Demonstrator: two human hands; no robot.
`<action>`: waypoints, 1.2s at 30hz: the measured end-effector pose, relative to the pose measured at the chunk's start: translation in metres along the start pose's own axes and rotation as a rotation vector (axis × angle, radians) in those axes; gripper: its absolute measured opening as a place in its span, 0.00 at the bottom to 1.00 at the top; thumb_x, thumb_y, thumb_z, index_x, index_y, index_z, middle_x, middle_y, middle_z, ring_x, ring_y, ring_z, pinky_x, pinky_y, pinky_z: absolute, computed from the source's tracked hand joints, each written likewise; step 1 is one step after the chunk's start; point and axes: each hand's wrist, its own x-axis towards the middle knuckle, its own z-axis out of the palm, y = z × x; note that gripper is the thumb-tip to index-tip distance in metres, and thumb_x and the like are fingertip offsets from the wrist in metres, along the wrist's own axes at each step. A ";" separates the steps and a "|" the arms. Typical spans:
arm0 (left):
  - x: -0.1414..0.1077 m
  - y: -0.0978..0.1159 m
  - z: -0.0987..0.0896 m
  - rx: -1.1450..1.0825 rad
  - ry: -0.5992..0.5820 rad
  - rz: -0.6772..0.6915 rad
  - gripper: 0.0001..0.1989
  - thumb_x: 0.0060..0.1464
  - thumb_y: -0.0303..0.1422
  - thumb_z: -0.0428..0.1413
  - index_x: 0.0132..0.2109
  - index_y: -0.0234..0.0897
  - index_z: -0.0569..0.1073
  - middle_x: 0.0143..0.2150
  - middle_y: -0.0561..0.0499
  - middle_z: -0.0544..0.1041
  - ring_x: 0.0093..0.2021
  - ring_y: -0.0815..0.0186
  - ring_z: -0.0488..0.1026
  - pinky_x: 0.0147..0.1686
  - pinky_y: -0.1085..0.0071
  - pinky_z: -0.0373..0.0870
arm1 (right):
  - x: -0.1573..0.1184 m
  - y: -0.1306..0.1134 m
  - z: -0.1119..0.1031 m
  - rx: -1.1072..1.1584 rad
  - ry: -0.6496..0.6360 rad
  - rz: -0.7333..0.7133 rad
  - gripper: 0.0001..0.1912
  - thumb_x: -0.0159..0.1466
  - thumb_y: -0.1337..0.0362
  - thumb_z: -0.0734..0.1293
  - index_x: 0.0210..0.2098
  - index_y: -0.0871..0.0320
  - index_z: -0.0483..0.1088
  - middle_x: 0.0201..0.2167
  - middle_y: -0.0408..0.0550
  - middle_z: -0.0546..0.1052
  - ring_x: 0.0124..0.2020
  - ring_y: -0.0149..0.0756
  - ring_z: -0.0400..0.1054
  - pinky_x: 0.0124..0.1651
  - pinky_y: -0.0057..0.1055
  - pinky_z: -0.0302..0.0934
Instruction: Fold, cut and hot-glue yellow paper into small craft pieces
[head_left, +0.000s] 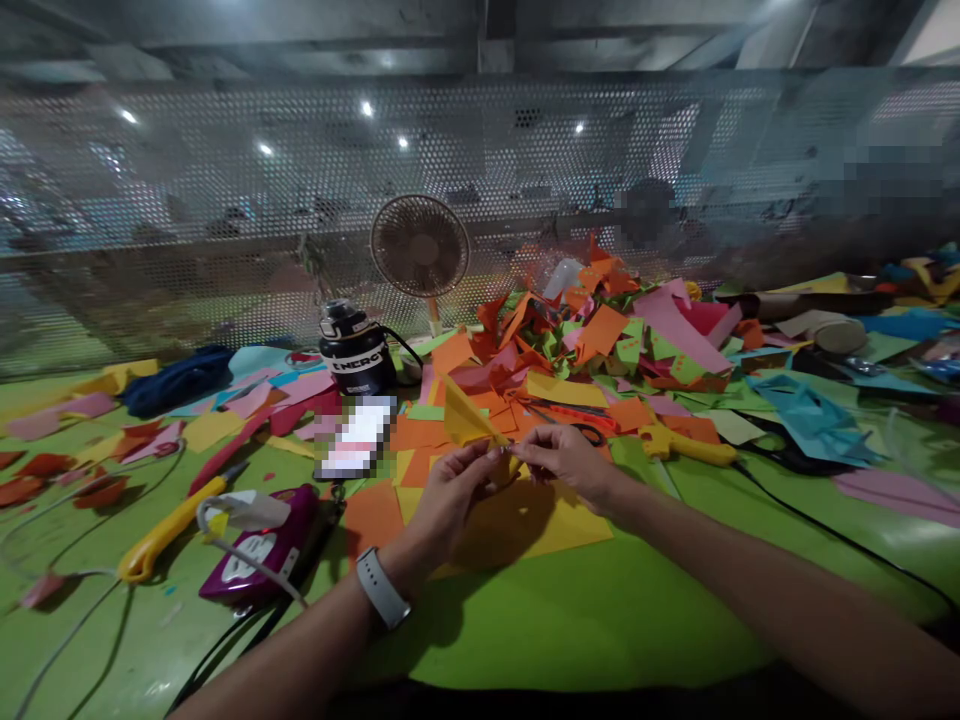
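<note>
My left hand (466, 474), with a grey watch band on its wrist, pinches a folded piece of yellow paper (463, 412) in the middle of the view. Close beside it, my right hand (555, 455) has its fingers pressed together on the same paper. The fingertips of both hands nearly meet, and the small part between them is too small to make out. Below the hands lies a flat yellow sheet (555, 520), next to an orange sheet (373, 520) on the green table (600, 620).
Paper scraps (600, 335) are heaped behind the hands. A yellow glue gun (690, 445) lies right, scissors (589, 432) behind. To the left are a phone (364, 435), black bottle (356, 350), purple box (262, 550), yellow-handled tool (169, 530) and cables. A fan (420, 246) stands behind.
</note>
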 end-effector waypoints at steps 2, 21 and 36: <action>0.001 -0.001 -0.001 0.013 0.001 0.009 0.14 0.34 0.34 0.70 0.31 0.36 0.79 0.30 0.53 0.79 0.28 0.72 0.72 0.29 0.78 0.67 | 0.000 0.000 0.001 -0.015 -0.002 -0.001 0.18 0.46 0.53 0.75 0.20 0.60 0.68 0.13 0.36 0.66 0.17 0.24 0.59 0.23 0.25 0.52; -0.001 0.005 0.005 0.110 0.038 0.071 0.13 0.36 0.37 0.69 0.27 0.34 0.79 0.22 0.52 0.77 0.22 0.72 0.67 0.25 0.76 0.62 | 0.002 0.010 0.008 -0.174 -0.025 -0.088 0.23 0.48 0.45 0.72 0.21 0.58 0.66 0.14 0.38 0.67 0.16 0.25 0.59 0.19 0.24 0.52; 0.002 0.004 0.002 0.071 0.120 0.127 0.11 0.37 0.35 0.69 0.28 0.35 0.79 0.24 0.52 0.77 0.26 0.72 0.70 0.29 0.77 0.65 | 0.004 0.010 0.008 -0.308 -0.037 -0.179 0.17 0.59 0.50 0.66 0.26 0.59 0.67 0.22 0.42 0.70 0.24 0.30 0.64 0.27 0.27 0.56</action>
